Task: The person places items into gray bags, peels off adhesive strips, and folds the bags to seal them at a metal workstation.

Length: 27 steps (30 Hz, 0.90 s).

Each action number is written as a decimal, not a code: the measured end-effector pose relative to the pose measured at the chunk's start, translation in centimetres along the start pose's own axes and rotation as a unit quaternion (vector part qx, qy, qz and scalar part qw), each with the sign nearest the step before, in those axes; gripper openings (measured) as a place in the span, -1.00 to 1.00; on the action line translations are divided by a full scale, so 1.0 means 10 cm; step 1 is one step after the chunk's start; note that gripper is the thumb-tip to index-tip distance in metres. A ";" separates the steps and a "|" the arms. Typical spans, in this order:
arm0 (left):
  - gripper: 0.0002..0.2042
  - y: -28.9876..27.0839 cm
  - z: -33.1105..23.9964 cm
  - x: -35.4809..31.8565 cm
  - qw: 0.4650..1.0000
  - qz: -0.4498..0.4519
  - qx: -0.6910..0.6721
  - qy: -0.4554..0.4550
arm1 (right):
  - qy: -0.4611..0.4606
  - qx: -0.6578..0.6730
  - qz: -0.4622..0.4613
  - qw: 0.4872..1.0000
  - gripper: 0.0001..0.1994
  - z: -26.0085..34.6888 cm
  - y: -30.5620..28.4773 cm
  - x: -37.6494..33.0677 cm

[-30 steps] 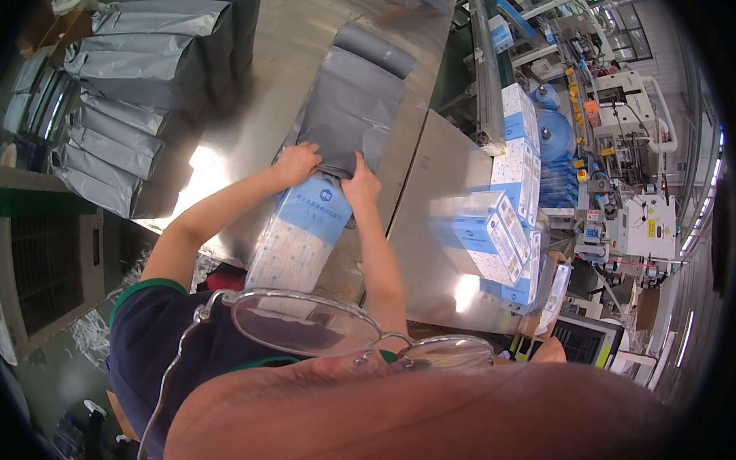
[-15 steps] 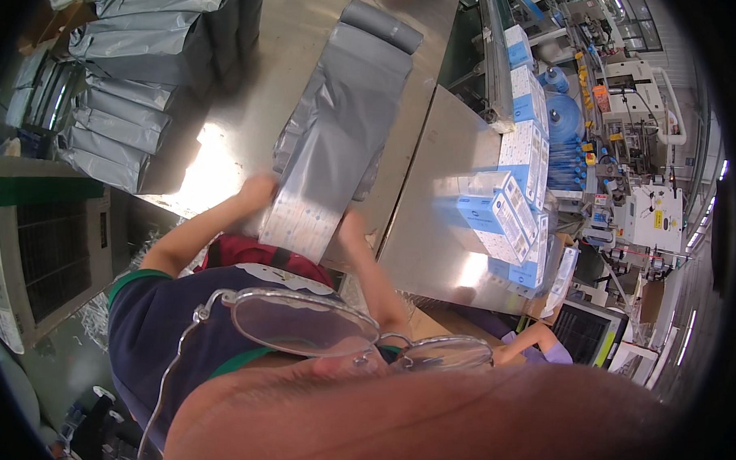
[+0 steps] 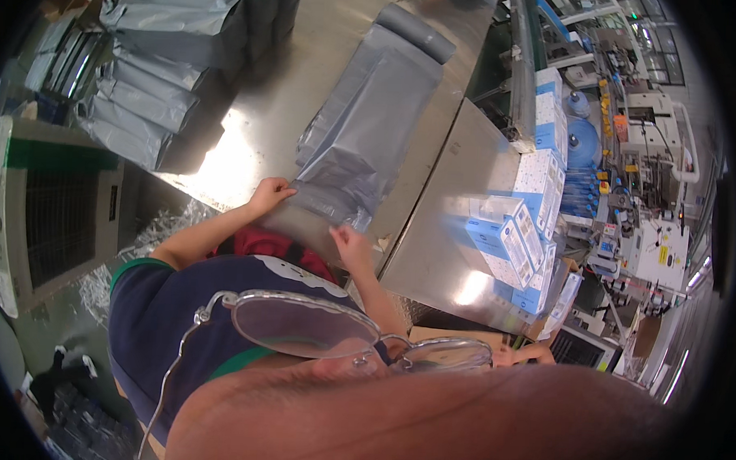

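Note:
A long grey plastic mailing bag (image 3: 376,109) lies flat on the metal table in front of me, with a rolled or folded grey end at its far side. Its near edge is crumpled and hangs toward me. At the near left corner of that edge, my left hand (image 3: 270,196) is closed in a pinch on the bag. My right hand (image 3: 351,247) has its fingers curled together at the near right corner, where they appear to grip the bag's edge. What lies inside the bag is covered by the grey plastic.
Filled grey bags (image 3: 158,101) stand in rows at the left. Blue-and-white boxes (image 3: 505,243) are stacked on the metal table (image 3: 459,168) to the right, beside machinery. A framed panel unit (image 3: 61,211) stands at the lower left. Another person's hand (image 3: 509,354) shows at the lower right.
The white patterned boxes that showed at the bag's near opening are now covered by grey plastic. My hands have shifted to the bag's near edge, fingers pinched.

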<state>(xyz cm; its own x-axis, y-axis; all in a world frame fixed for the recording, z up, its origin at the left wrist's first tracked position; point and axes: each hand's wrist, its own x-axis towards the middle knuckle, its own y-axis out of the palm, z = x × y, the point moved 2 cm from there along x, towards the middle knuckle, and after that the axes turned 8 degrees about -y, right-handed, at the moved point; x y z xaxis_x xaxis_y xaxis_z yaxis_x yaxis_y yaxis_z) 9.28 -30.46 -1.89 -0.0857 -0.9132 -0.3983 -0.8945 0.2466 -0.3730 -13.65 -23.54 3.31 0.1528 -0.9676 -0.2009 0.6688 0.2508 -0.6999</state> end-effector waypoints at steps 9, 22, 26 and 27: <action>-0.92 0.04 -0.06 -0.08 0.969 0.156 -0.193 -0.016 | -0.181 0.183 -0.128 0.958 -0.86 0.53 0.64 0.80; -0.75 -0.38 -0.66 -0.04 0.739 -0.075 0.485 0.461 | -0.074 -0.323 0.153 0.931 -0.50 -0.76 -0.43 -0.60; -0.76 -0.25 -0.74 0.37 0.663 0.048 0.466 0.584 | -0.370 -0.351 -0.037 0.859 -0.62 -0.47 -0.57 0.39; -0.84 -0.26 -0.81 0.44 0.724 0.068 0.378 0.573 | -0.368 -0.355 -0.050 0.858 -0.62 -0.52 -0.58 0.42</action>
<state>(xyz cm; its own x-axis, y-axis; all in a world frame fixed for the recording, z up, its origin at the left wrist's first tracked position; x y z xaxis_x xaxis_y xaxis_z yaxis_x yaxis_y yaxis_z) 7.69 -37.73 4.13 -0.8454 -0.4265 0.3217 -0.3856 0.0704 -0.9200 -20.72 -28.94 2.95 0.7130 -0.6753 0.1885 0.1330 -0.1337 -0.9821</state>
